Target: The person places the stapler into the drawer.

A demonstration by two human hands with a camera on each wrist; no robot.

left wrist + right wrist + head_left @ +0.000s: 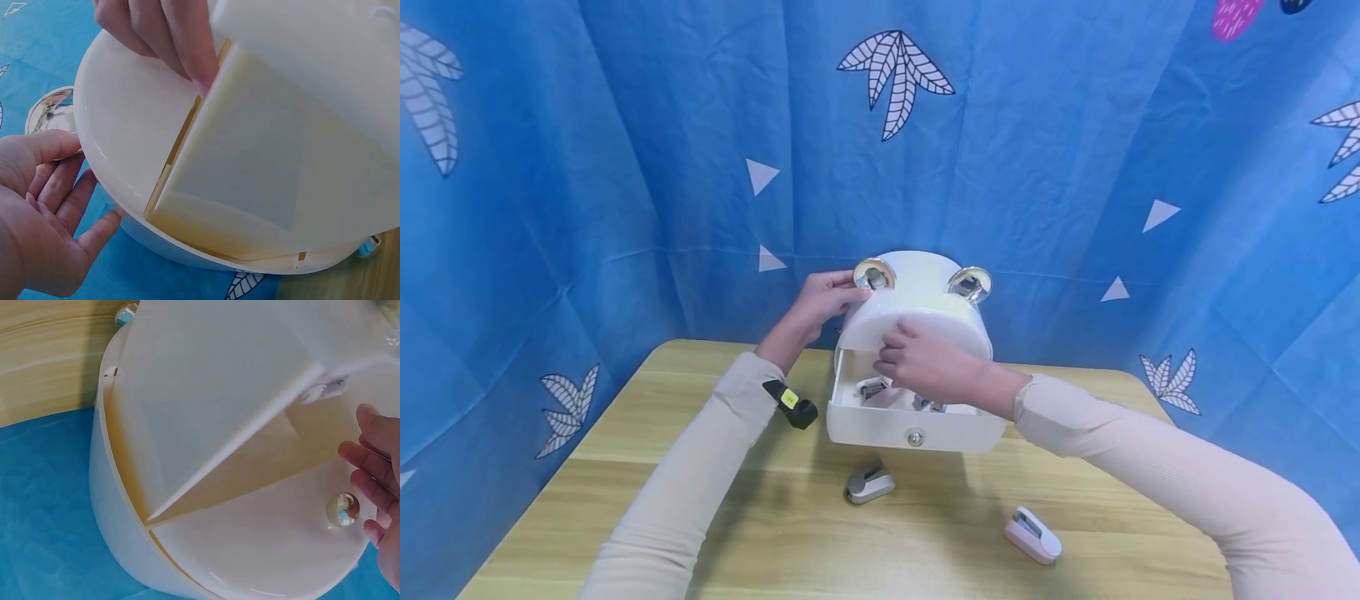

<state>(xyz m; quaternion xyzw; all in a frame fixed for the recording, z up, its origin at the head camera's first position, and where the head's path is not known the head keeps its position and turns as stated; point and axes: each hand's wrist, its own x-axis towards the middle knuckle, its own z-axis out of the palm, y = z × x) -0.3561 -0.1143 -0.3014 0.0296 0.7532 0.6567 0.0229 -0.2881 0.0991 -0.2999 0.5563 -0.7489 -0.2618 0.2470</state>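
Note:
A white rounded box (917, 271) with two shiny gold ear-like loops (875, 273) stands at the back of the table. Its lower drawer (880, 427) is pulled out, with several small staplers (872, 387) inside. My left hand (827, 296) rests fingertips against the box's left side beside one loop, fingers fairly straight. In front of the upper front panel (262, 544), over the drawer, is my right hand (925, 362). Its fingers (369, 462) are loosely bent and hold nothing, close to the panel's round shiny knob (343, 509).
A grey-and-white stapler (870, 482) lies on the wooden table (790, 533) in front of the drawer. Further right is a pink-and-white stapler (1033, 536). A blue patterned curtain (1037, 167) hangs right behind the box and along both sides.

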